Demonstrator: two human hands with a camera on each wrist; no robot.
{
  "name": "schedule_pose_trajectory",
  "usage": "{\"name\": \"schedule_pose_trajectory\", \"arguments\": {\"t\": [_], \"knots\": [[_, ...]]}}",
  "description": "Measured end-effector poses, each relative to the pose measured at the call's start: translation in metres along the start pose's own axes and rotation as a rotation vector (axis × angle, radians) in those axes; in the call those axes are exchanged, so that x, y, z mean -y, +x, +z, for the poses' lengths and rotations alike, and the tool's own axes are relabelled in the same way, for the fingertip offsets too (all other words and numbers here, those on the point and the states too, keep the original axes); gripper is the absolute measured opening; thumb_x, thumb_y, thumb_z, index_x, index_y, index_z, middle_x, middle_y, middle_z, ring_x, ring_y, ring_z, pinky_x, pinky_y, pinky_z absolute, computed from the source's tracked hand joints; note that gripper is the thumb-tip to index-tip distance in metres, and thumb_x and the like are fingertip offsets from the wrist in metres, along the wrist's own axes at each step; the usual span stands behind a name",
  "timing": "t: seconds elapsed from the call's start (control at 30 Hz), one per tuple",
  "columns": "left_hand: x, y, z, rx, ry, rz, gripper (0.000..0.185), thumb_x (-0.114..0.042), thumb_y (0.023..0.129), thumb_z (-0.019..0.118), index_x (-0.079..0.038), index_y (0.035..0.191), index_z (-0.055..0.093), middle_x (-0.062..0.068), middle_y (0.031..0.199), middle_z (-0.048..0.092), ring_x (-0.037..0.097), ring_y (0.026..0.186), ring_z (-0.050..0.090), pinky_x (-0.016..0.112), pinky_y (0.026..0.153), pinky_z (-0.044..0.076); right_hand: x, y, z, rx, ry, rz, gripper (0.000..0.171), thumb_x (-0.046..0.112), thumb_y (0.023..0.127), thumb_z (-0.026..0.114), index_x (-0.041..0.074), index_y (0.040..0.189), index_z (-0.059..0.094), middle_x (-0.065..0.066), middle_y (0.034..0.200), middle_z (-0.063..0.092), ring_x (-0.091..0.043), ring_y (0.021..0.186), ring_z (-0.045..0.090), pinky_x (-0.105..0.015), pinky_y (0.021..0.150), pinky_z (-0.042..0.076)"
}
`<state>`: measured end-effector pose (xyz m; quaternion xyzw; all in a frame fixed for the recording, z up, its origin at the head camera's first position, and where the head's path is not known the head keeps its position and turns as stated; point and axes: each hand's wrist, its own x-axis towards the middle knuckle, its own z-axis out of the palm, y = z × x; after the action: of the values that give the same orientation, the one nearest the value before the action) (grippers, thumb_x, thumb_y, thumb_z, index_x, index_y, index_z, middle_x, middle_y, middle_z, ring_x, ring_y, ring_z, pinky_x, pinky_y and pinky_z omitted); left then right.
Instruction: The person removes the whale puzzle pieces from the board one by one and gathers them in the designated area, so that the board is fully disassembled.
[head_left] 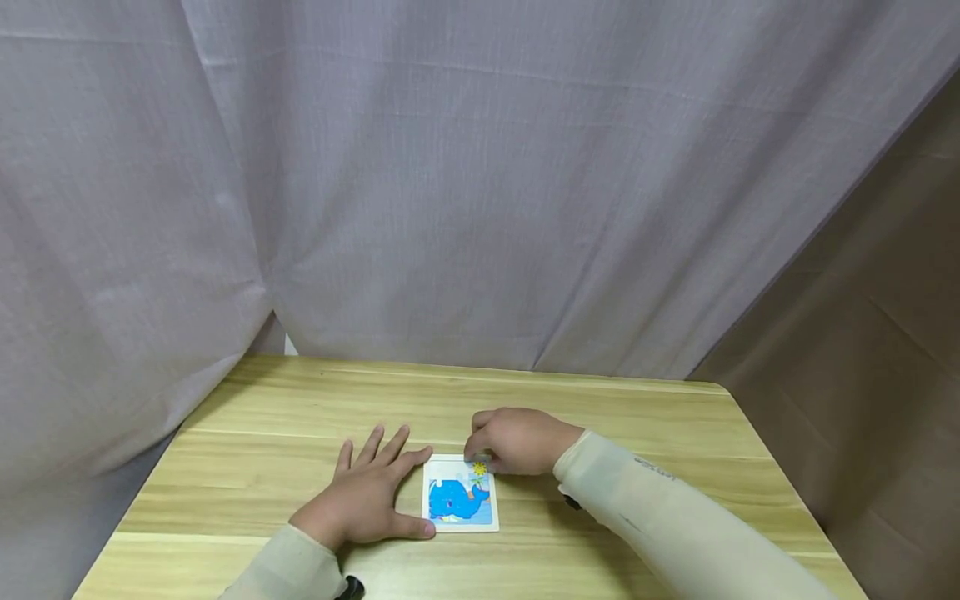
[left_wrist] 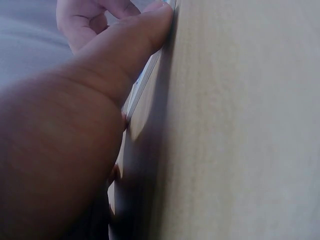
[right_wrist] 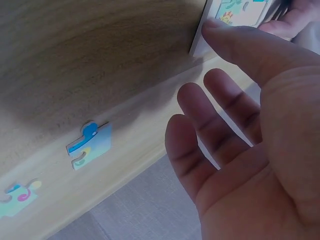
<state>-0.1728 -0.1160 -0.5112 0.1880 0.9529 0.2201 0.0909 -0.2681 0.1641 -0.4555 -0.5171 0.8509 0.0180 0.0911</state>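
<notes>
The puzzle (head_left: 459, 504) lies flat on the table (head_left: 300, 400), at six o'clock in the head view. The left hand (head_left: 367, 500), fingers spread, touches its nine-o'clock edge with thumb and index finger. The right hand (head_left: 517, 442) bends over its one-o'clock corner; whether it pinches anything cannot be determined. Two loose pieces (right_wrist: 98, 142) lie at eight o'clock in the right wrist view. The curtain (head_left: 465, 208) hangs at twelve o'clock.

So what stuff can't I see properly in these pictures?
- Head view: what, if anything, the right hand pinches at the puzzle; its own curled fingers hide that.
- Head view: writing on the right sleeve, too small to read.
- Left wrist view: most of the puzzle's picture, behind the left hand.
- Right wrist view: part of the leftmost loose piece, cut off by the left edge.
</notes>
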Motion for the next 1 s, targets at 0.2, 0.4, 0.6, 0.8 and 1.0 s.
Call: {"name": "schedule_pose_trajectory", "arguments": {"t": [0.2, 0.4, 0.6, 0.8, 1.0], "knots": [[0.0014, -0.0003, -0.0001, 0.002, 0.008, 0.001, 0.109, -0.091, 0.069, 0.068, -0.042, 0.162, 0.038, 0.005, 0.178, 0.015, 0.045, 0.164, 0.002, 0.081, 0.120, -0.001, 0.0003, 0.0043, 0.0002, 0.014, -0.005, -0.004, 0.034, 0.018, 0.095, 0.080, 0.034, 0.126, 0.077, 0.013, 0.109, 0.066, 0.003, 0.090, 0.059, -0.017, 0.083, 0.054], [0.0020, -0.0014, 0.0009, 0.003, -0.002, 0.004, 0.109, -0.090, 0.070, 0.069, -0.042, 0.162, 0.038, 0.005, 0.178, 0.016, 0.045, 0.164, 0.001, 0.080, 0.120, -0.001, 0.0012, 0.0052, -0.0016, 0.022, -0.029, -0.043, 0.039, 0.018, 0.096, 0.079, 0.036, 0.131, 0.075, 0.012, 0.106, 0.067, 0.005, 0.086, 0.056, -0.013, 0.076, 0.051], [0.0024, -0.0021, 0.0022, -0.004, -0.005, 0.014, 0.107, -0.089, 0.071, 0.070, -0.042, 0.162, 0.039, 0.005, 0.178, 0.017, 0.044, 0.164, 0.003, 0.079, 0.121, -0.001, -0.0004, 0.0026, -0.0022, -0.002, -0.095, -0.112, 0.036, 0.016, 0.095, 0.079, 0.035, 0.126, 0.078, 0.014, 0.104, 0.068, 0.005, 0.087, 0.061, -0.012, 0.076, 0.052], [0.0020, -0.0033, 0.0028, -0.011, 0.005, 0.026, 0.107, -0.090, 0.072, 0.069, -0.041, 0.162, 0.040, 0.006, 0.177, 0.019, 0.046, 0.163, 0.006, 0.080, 0.119, 0.001, -0.0004, 0.0005, -0.0021, -0.011, -0.125, -0.157, 0.031, 0.018, 0.093, 0.081, 0.033, 0.121, 0.080, 0.015, 0.106, 0.070, 0.005, 0.091, 0.064, -0.013, 0.079, 0.055], [0.0003, -0.0037, 0.0013, -0.022, 0.013, 0.031, 0.107, -0.091, 0.071, 0.067, -0.041, 0.162, 0.040, 0.007, 0.177, 0.019, 0.046, 0.163, 0.006, 0.081, 0.119, 0.002, 0.0012, 0.0021, -0.0016, -0.006, -0.186, -0.158, 0.030, 0.020, 0.095, 0.080, 0.034, 0.122, 0.078, 0.016, 0.101, 0.066, 0.003, 0.086, 0.062, -0.017, 0.077, 0.056]]}}
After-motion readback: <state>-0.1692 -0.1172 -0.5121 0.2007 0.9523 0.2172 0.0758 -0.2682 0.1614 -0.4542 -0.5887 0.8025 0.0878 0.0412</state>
